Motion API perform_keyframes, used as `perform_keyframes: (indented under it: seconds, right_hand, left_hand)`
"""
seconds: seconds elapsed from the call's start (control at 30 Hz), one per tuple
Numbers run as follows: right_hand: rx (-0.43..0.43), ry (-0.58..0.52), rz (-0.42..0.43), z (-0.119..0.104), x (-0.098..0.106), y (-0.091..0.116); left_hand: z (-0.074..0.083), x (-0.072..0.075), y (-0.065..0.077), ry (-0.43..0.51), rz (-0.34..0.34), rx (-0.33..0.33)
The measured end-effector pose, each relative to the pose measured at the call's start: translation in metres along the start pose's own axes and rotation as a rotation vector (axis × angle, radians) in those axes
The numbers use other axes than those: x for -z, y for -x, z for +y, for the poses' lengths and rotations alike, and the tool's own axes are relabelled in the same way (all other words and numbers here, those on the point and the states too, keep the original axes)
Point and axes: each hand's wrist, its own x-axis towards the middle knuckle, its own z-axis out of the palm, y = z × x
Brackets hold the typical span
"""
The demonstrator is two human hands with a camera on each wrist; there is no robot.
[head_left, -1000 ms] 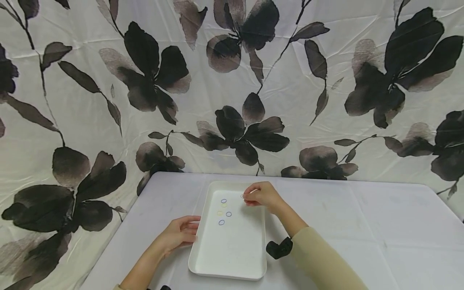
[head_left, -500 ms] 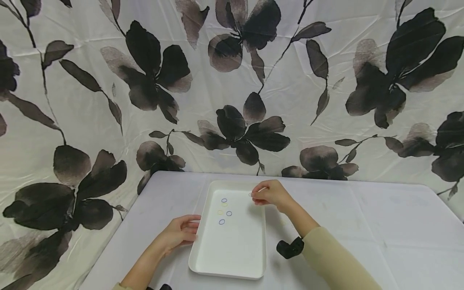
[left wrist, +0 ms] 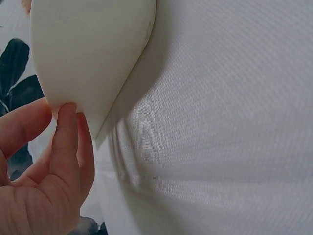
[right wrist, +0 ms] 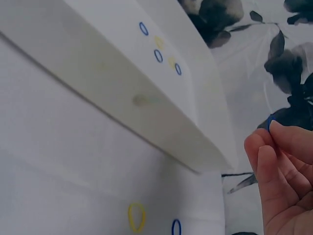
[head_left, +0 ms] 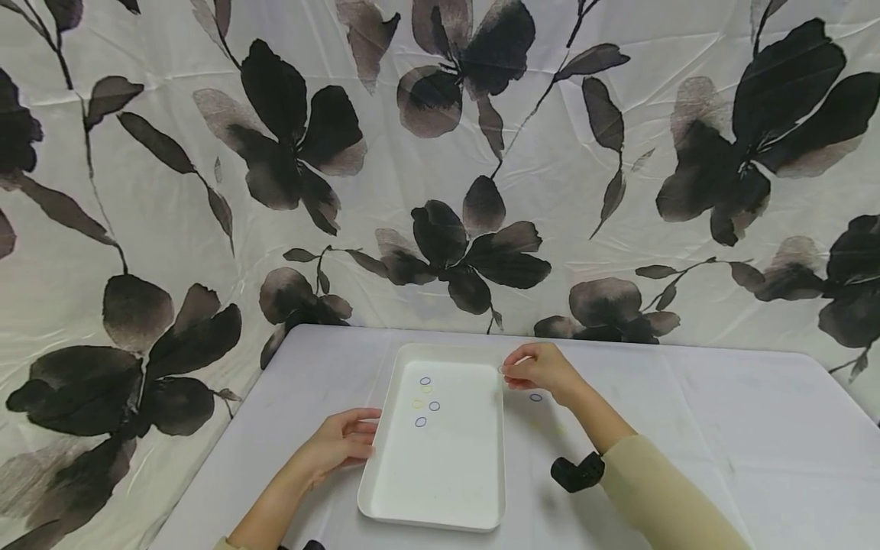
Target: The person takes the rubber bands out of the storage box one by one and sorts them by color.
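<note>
My right hand (head_left: 543,370) pinches a thin blue rubber band (right wrist: 269,122) between thumb and fingertips, over the tray's right rim near the far corner. The white rectangular tray (head_left: 440,477) lies lengthwise on the table. Inside it, toward the far end, are three blue bands, such as a blue rubber band (head_left: 435,406), and pale yellow ones, such as a yellow rubber band (head_left: 418,404). My left hand (head_left: 337,444) touches the tray's left side, its fingertips against the outer wall, fingers mostly straight.
Right of the tray, a loose blue rubber band (head_left: 536,398) and a yellow rubber band (right wrist: 136,218) lie on the white tablecloth (head_left: 687,428). A floral curtain (head_left: 605,176) hangs behind the table. A black wrist device (head_left: 577,472) sits at the right sleeve.
My right hand has moved right with the pinched rubber band, from over the tray's interior to its right rim. A blue band on the table has come into view. The left hand stays put.
</note>
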Motion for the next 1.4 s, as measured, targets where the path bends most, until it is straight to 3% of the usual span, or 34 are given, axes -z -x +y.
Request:
perform_keyframes:
  seconds: [0.67, 0.93, 1.4]
  right_hand:
    - [0.014, -0.014, -0.005, 0.029, 0.032, 0.008]
    - [-0.025, -0.004, 0.034, 0.039, 0.041, 0.010]
    - [-0.093, 0.040, 0.089, 0.063, 0.048, 0.008]
  left_hand:
    - [0.001, 0.001, 0.001, 0.029, -0.031, -0.016]
    - [-0.001, 0.002, 0.000, 0.044, -0.055, -0.032]
    - [0.001, 0.002, 0.001, 0.041, -0.040, -0.021]
